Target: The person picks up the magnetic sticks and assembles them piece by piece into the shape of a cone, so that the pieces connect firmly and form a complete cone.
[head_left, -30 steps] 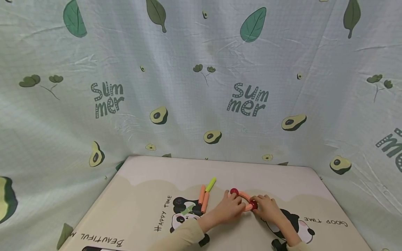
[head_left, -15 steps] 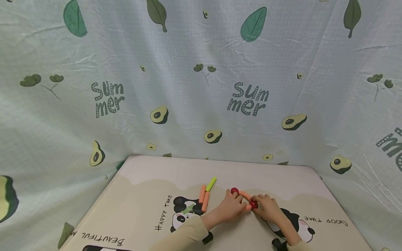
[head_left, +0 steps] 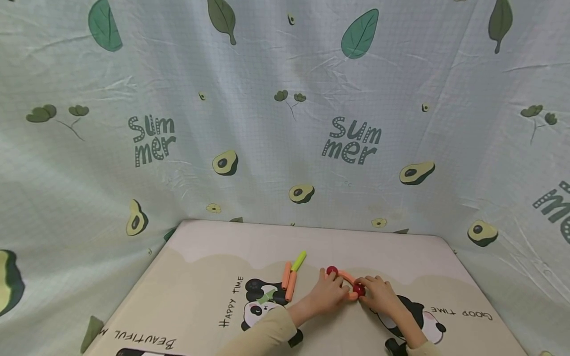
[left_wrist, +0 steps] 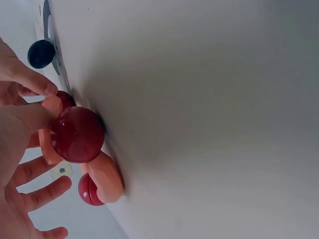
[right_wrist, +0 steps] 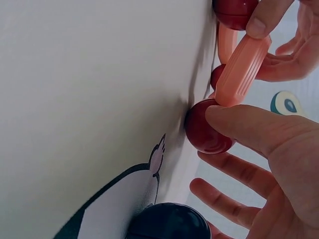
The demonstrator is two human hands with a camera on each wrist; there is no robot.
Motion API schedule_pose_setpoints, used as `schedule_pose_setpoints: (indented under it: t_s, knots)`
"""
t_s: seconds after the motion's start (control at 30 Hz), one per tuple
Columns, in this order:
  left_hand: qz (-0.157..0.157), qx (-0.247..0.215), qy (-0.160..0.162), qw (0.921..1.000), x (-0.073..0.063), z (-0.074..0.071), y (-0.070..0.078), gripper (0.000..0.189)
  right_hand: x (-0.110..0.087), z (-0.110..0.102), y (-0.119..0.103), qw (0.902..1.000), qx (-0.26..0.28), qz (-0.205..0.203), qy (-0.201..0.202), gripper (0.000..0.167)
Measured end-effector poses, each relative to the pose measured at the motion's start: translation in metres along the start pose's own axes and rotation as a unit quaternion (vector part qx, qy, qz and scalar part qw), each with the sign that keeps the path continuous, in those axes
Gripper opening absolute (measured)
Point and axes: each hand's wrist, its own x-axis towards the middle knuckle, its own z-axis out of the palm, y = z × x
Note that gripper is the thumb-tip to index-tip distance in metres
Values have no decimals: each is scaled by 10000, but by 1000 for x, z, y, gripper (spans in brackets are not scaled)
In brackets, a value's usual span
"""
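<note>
Red balls and orange magnetic rods are joined into a partly hidden frame on the mat. In the head view one red ball (head_left: 332, 270) is by my left hand's (head_left: 328, 293) fingertips. A curved orange rod (head_left: 347, 277) runs from there toward the other red ball (head_left: 358, 289) at my right hand (head_left: 378, 294). In the right wrist view, my right thumb and fingers pinch a red ball (right_wrist: 203, 132). Above it, my left thumb and finger pinch an orange rod (right_wrist: 243, 69) whose lower end meets that ball. Another red ball (left_wrist: 78, 134) is beside my left thumb in the left wrist view.
Left of my hands lie two loose orange rods (head_left: 291, 287) and a yellow-green rod (head_left: 299, 261). A dark round thing (right_wrist: 169, 222) sits under my right hand. The panda-printed mat (head_left: 213, 267) ends at a hanging cloth (head_left: 267, 138) behind.
My left hand and forearm have shifted slightly to the right, covering more of the near orange rod. My right hand stays almost still on its red ball.
</note>
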Motion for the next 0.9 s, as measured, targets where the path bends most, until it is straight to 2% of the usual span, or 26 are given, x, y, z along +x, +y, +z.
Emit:
schedule_pose_setpoints:
  t_s: [0.27,0.43,0.6,0.73,0.77,0.9]
  knots:
    - [-100,-161,-255,9995,-5,2,-5,31,0,-1,0,10000,-58,-50,-49,30]
    - [-124,-340,-313,9989,-6,4,-5,27,0,-3,-1,9999,-71,-84,-38,30]
    - [-34,-371,-215,9991,-10,1,-7,22,-1,-4,-1,9999,-92,-111,-25,30]
    - [-12,-518,-279,9983,-12,-1,-8,18,-1,-5,0,9998,-112,-123,-75,30]
    - [-1,-542,-229,9983,-12,4,-9,17,-1,-5,0,9998,-114,-119,-90,30]
    - [42,-642,-210,9977,-14,4,-10,14,0,-5,1,9997,-156,-94,-134,30]
